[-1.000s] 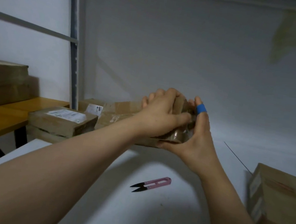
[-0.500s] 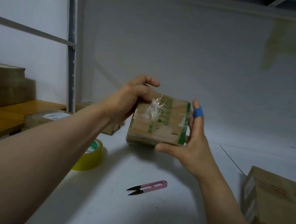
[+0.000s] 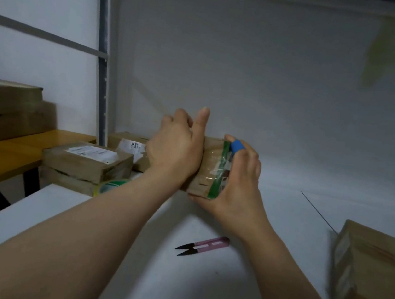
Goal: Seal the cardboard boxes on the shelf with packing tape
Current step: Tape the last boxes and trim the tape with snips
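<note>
**Box turned in both hands, tape being pressed down**

Holds the box [image 3: 207, 168] in mid-air at the centre, just above the white shelf [image 3: 305, 238]. Wraps the left hand [image 3: 174, 151] over its 9 o'clock half, fingers curled round the far edge, thumb sticking up free. Clamps the right hand [image 3: 237, 179] on the 3 o'clock end, the finger with the blue band [image 3: 236, 145] on top and the thumb beneath, beside the green tape strip [image 3: 217, 174].

Has turned the box since half a second ago. Showed its broad face to the camera then; tilts it away now, with the left hand moved from the corner across the face. Looks like smoothing tape already laid, so probably close to sealed.

Leaves the tape roll [image 3: 108, 185] at 9 o'clock, half hidden behind the forearm, against stacked boxes [image 3: 87, 160]. Leaves the snips [image 3: 204, 245] at 6 o'clock and a bigger box [image 3: 373, 273] at 4 o'clock. Has open shelf from 12 to 2 o'clock for setting down.
</note>
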Motion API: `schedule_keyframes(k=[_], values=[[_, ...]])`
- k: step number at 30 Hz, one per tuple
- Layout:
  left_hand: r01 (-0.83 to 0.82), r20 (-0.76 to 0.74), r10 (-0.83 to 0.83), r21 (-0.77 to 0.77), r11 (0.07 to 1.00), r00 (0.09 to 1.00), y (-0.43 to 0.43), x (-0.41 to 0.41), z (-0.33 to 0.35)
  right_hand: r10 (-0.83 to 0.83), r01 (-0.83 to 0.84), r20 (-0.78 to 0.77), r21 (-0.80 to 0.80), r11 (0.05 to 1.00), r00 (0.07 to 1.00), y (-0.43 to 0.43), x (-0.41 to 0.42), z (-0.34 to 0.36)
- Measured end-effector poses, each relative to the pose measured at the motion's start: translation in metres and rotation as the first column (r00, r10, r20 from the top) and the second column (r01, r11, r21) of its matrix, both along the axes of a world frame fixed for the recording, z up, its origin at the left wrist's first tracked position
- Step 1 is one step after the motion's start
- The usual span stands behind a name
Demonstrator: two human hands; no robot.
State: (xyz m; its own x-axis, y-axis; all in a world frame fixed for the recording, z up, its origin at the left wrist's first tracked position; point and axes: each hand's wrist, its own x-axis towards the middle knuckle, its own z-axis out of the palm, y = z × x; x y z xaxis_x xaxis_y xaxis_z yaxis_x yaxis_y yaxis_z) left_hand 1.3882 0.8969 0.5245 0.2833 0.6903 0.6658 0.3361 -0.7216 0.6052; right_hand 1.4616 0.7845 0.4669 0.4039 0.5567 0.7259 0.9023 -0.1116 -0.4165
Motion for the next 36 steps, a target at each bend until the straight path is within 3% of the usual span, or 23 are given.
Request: schedule_keyframes(k=[4, 12, 14, 18, 20, 22, 24, 27, 29, 31, 34, 36], values=[[-0.036, -0.121, 0.046, 0.079, 0.996, 0.992, -0.031, 0.011, 0.0, -0.023, 0.026, 0.043, -0.074, 0.997, 0.999, 0.003, -0.002, -0.001], [0.014, -0.02, -0.011, 0.156, 0.988, 1.0, -0.018, 0.013, -0.006, -0.01, 0.01, -0.001, -0.061, 0.998, 1.0, -0.004, 0.001, -0.002], [0.114, 0.011, -0.115, 0.067, 0.991, 0.993, -0.014, 0.008, -0.007, -0.007, 0.006, -0.029, -0.027, 1.0, 1.0, -0.007, 0.004, 0.0], [0.245, -0.094, -0.268, -0.206, 0.947, 0.959, -0.013, -0.006, -0.015, 0.061, -0.071, -0.165, -0.056, 0.996, 0.984, -0.007, 0.009, -0.001], [0.295, -0.022, -0.315, -0.291, 0.91, 0.949, 0.003, -0.005, -0.02, 0.195, -0.231, -0.38, -0.053, 0.971, 0.904, -0.011, 0.011, -0.002], [0.337, 0.118, -0.316, -0.381, 0.861, 0.941, 0.021, -0.01, -0.021, 0.31, -0.338, -0.56, 0.056, 0.939, 0.768, -0.018, 0.02, -0.002], [0.425, 0.28, -0.326, -0.459, 0.781, 0.903, 0.036, -0.014, -0.024, 0.294, -0.25, -0.651, 0.162, 0.955, 0.7, -0.021, 0.029, -0.001], [0.517, 0.296, -0.426, -0.413, 0.75, 0.855, 0.042, -0.023, -0.028, 0.106, 0.057, -0.698, 0.207, 0.977, 0.708, -0.023, 0.039, -0.001], [0.537, 0.275, -0.463, -0.376, 0.755, 0.843, 0.04, -0.026, -0.031, 0.056, 0.175, -0.78, 0.209, 0.962, 0.623, -0.022, 0.045, -0.005], [0.543, 0.204, -0.505, -0.253, 0.801, 0.839, 0.029, -0.028, -0.037, 0.077, 0.215, -0.856, 0.214, 0.953, 0.512, -0.021, 0.047, -0.007], [0.521, -0.065, -0.517, 0.101, 0.847, 0.853, 0.01, -0.029, -0.053, 0.12, 0.178, -0.886, 0.22, 0.959, 0.448, -0.019, 0.045, -0.008], [0.533, -0.2, -0.503, 0.146, 0.834, 0.841, 0.01, -0.027, -0.063, 0.132, 0.158, -0.894, 0.218, 0.963, 0.428, -0.017, 0.043, -0.008]])
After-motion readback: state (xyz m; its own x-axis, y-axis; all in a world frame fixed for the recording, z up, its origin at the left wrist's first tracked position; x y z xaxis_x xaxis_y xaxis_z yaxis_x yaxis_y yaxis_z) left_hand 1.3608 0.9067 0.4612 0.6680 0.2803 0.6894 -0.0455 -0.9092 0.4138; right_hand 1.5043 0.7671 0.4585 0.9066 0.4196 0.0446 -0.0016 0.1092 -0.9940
